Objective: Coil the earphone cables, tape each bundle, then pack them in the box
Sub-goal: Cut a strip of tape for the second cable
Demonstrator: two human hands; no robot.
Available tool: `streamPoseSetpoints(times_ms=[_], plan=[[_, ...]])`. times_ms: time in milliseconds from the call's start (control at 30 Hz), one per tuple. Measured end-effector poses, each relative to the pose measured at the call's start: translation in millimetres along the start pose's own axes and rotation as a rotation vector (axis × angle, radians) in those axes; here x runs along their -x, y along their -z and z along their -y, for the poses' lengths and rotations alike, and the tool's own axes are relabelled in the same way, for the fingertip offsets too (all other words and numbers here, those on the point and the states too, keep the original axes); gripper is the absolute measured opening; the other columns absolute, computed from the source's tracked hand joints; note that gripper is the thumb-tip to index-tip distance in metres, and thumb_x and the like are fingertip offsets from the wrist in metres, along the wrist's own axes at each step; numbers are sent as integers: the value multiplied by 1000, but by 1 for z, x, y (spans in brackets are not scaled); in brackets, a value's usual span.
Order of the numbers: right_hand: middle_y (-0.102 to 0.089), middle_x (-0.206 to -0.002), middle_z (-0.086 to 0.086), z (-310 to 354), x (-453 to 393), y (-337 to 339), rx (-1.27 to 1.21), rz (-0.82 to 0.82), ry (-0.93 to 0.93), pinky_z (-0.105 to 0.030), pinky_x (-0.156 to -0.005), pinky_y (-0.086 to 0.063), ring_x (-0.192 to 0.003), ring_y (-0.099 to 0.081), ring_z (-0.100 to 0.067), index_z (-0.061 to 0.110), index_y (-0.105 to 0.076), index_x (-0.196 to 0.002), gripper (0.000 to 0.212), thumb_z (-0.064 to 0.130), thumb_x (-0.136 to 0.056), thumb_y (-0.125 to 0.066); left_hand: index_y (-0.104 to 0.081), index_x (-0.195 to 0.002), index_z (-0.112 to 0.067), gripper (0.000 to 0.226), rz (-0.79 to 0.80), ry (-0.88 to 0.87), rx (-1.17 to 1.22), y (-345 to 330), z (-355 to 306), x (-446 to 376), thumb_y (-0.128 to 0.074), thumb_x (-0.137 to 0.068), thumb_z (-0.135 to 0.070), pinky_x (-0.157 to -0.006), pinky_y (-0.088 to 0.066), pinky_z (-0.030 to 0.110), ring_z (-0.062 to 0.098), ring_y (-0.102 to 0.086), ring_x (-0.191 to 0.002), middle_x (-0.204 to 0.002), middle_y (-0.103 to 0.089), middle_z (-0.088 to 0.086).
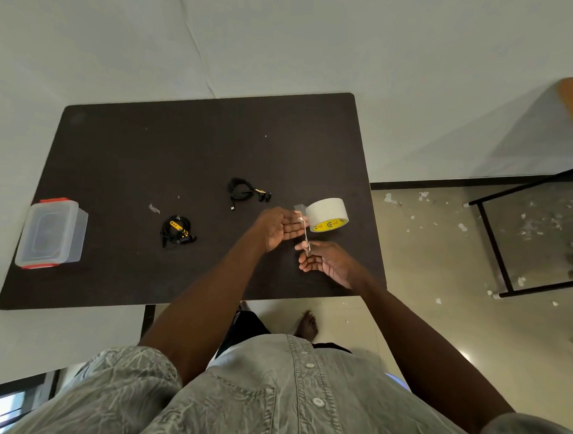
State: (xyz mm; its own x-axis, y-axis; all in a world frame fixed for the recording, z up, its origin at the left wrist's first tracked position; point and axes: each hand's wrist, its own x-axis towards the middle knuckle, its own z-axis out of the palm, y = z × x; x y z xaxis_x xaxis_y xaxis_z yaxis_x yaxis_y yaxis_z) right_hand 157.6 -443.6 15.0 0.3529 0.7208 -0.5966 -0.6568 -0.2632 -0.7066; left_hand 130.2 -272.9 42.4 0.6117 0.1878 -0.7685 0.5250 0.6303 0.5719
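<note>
A strip of clear tape stretches between my two hands above the right part of the dark table. My left hand pinches its upper end beside the tape roll, which stands on the table with a yellow core. My right hand pinches the lower end. Two black coiled earphone bundles lie on the table: one with gold earbuds further back, one with a yellow remote nearer. A closed clear plastic box with red clips sits at the left edge.
A small scrap of clear tape lies on the table between the box and the bundles. Right of the table stands a black metal frame over a floor strewn with white scraps. A white wall lies behind the table.
</note>
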Motion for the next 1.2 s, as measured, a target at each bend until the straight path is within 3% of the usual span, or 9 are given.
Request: streamPoseSetpoints(times_ms=[167, 367, 700, 1000, 1200], plan=[[-63, -87, -15, -1, -2, 3, -29, 13, 24, -31, -77, -54, -81, -64, -24, 1, -64, -113, 25, 17, -96, -54, -62, -99, 4, 14, -11, 10, 12, -2, -2, 1, -52, -92, -1, -76, -57, 33, 28, -68, -89, -97, -69, 19], [-64, -91, -16, 2, -8, 6, -60, 32, 77, -33, -79, -54, -83, -64, -26, -5, -61, -120, 34, 19, -97, -55, -62, -93, 2, 11, -24, 13, 16, -5, -2, 3, -51, -92, -1, -64, -59, 29, 26, -68, -81, -92, -68, 18], [-64, -89, -17, 7, -4, 6, -56, 35, 121, -32, -75, -54, -79, -64, -25, -4, -61, -117, 42, 27, -88, -62, -62, -91, 4, 12, -24, 17, -3, -9, -4, 5, -50, -92, 0, -77, -56, 34, 27, -67, -84, -95, -67, 19], [-62, -82, -16, 12, -2, 5, 7, 24, 119, -31, -67, -53, -71, -62, -23, -3, -62, -113, 38, 27, -89, -62, -62, -86, 3, 14, -33, 16, -7, -11, -5, 5, -50, -92, 0, -80, -55, 35, 26, -66, -82, -89, -67, 18], [-60, -71, -12, 14, 1, 9, 35, 10, 132, -28, -55, -47, -58, -57, -21, 1, -68, -102, 22, 19, -92, -62, -63, -86, 3, 11, -22, 16, -26, -10, -5, 4, -54, -91, -2, -72, -57, 31, 24, -67, -80, -87, -68, 16]])
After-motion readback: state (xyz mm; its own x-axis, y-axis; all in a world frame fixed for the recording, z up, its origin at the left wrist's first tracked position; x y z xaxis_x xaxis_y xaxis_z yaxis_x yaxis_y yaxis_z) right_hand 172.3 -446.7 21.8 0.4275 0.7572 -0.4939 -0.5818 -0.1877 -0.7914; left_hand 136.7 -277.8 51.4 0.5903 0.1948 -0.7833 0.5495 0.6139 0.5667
